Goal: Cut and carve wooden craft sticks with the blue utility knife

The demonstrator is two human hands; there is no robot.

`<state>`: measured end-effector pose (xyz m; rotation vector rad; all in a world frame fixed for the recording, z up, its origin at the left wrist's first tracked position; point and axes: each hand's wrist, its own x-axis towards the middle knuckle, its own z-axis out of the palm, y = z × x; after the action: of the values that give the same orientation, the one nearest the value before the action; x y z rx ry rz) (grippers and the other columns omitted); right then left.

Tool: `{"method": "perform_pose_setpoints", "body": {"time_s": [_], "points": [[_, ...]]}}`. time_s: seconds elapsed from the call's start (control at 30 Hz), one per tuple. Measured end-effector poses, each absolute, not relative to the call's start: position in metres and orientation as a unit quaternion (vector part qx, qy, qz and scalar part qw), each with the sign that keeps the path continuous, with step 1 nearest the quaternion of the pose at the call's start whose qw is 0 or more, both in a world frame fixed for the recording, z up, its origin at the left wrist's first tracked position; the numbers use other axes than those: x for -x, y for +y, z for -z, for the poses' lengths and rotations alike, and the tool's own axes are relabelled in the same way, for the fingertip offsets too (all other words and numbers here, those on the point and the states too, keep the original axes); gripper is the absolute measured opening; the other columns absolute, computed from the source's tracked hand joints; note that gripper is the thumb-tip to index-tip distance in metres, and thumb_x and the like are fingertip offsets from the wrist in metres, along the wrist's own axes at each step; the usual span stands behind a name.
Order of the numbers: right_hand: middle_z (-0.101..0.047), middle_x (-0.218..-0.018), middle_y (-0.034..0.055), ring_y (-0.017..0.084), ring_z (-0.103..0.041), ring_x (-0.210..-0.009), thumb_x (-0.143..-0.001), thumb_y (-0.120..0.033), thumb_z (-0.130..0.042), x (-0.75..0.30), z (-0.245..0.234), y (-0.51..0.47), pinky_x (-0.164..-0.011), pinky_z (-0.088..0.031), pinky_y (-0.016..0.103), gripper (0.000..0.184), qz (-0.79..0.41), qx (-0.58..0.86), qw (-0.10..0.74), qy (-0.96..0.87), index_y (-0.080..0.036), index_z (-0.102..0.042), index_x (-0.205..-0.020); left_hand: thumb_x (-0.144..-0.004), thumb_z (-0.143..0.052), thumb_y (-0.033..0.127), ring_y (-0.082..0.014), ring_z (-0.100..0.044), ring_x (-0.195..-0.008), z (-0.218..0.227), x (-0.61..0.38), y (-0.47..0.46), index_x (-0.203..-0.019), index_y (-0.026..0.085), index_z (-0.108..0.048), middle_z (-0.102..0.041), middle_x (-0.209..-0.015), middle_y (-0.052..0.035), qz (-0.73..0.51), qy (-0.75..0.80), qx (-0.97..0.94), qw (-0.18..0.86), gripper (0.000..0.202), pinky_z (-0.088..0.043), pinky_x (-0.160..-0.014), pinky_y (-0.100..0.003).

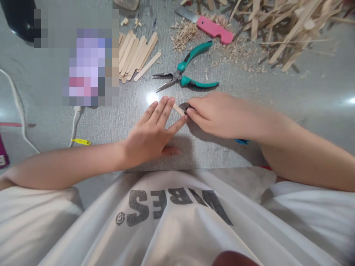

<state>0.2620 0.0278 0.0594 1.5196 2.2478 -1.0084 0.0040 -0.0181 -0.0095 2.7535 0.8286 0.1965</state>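
A wooden craft stick [178, 109] lies on the grey table, slanting out from beneath the fingers of my left hand [151, 131]. Those fingers are stretched flat, pressing on the stick, with the thumb spread toward me. My right hand [213, 114] is closed around a utility knife [184, 106]. Its short dark blade rests at the exposed part of the stick, close to my left index fingertip. Most of the knife's handle is hidden in the palm; a bit of blue shows below the right wrist. Just beyond both hands lie needle-nose pliers [177, 77] with green handles, jaws apart.
Several craft sticks [138, 55] lie in a bunch behind the left hand. A pink-handled folding blade [215, 29] sits among wood shavings [184, 35]. Split sticks [288, 29] are heaped at far right. A white cable [74, 123] runs from a blurred-out device at left.
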Motion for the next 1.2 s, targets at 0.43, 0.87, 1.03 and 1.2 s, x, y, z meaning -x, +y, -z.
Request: {"method": "perform_pose_setpoints", "body": {"time_s": [0.43,0.87,1.03,1.2], "points": [[-0.064,-0.080,0.0077,0.022,-0.049,-0.070,-0.120,-0.034,-0.040,-0.248,-0.066,0.037,-0.076,-0.034,0.040,0.041,0.322,-0.521,0.218,0.760,-0.025,-0.062,-0.087,-0.102,-0.095,0.070,-0.0572,-0.033,-0.187,-0.007,-0.014,-0.016,-0.194,0.025,-0.042,-0.030,-0.200,-0.0339,0.015,0.295,-0.943,0.153,0.116,-0.037,-0.150,-0.075],[-0.078,-0.089,0.0137,0.021,-0.051,-0.065,-0.119,-0.019,-0.046,-0.225,-0.076,0.043,-0.070,-0.036,0.040,0.040,0.202,-0.426,0.396,0.788,-0.015,-0.082,-0.103,-0.108,-0.089,0.066,-0.0583,-0.028,-0.188,-0.010,-0.019,-0.011,-0.193,0.023,-0.045,-0.026,-0.201,-0.0330,0.030,0.292,-0.938,0.186,0.105,-0.033,-0.151,-0.078],[-0.086,-0.100,0.0140,0.020,-0.062,-0.072,-0.116,-0.010,-0.058,-0.208,-0.089,0.054,-0.073,-0.036,0.040,0.029,0.143,-0.297,0.514,0.792,-0.009,-0.087,-0.116,-0.110,-0.088,0.064,-0.0587,-0.022,-0.189,-0.018,-0.025,-0.005,-0.190,0.023,-0.051,-0.022,-0.201,-0.0359,0.070,0.290,-0.928,0.223,0.098,-0.029,-0.151,-0.081],[-0.086,-0.095,0.0117,0.021,-0.064,-0.075,-0.110,-0.004,-0.066,-0.203,-0.088,0.060,-0.076,-0.038,0.040,0.025,0.135,-0.198,0.536,0.810,-0.011,-0.090,-0.108,-0.111,-0.085,0.065,-0.0559,-0.019,-0.190,-0.024,-0.031,-0.003,-0.192,0.024,-0.048,-0.021,-0.203,-0.0322,0.096,0.288,-0.922,0.240,0.098,-0.027,-0.153,-0.078]]}}
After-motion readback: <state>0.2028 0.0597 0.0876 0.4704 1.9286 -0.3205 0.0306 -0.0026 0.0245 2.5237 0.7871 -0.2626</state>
